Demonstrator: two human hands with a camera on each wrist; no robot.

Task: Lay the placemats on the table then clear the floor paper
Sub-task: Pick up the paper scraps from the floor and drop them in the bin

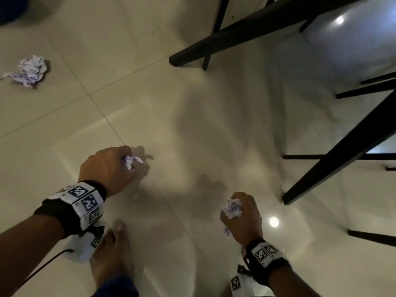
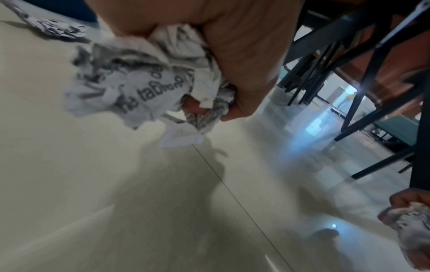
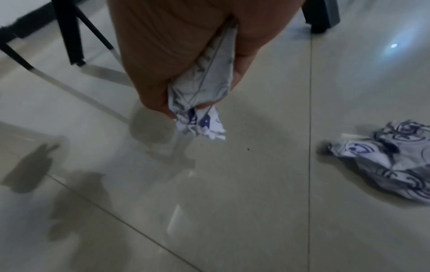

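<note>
both hands hold crumpled paper above a tiled floor, with one more wad lying loose

the glossy cream tiled floor [image 1: 150,108] spreads under black metal furniture legs [image 1: 334,151] at the right; a crumpled white paper wad with blue print [image 1: 30,70] lies on the tiles at far left, well apart from both hands; the left hand [image 1: 109,168] has its fingers curled tight round a scrunched white printed paper ball [image 1: 130,161], and the right hand [image 1: 242,217] is closed the same way round a second crumpled blue-printed paper ball [image 1: 232,207], both held clear of the floor
</note>
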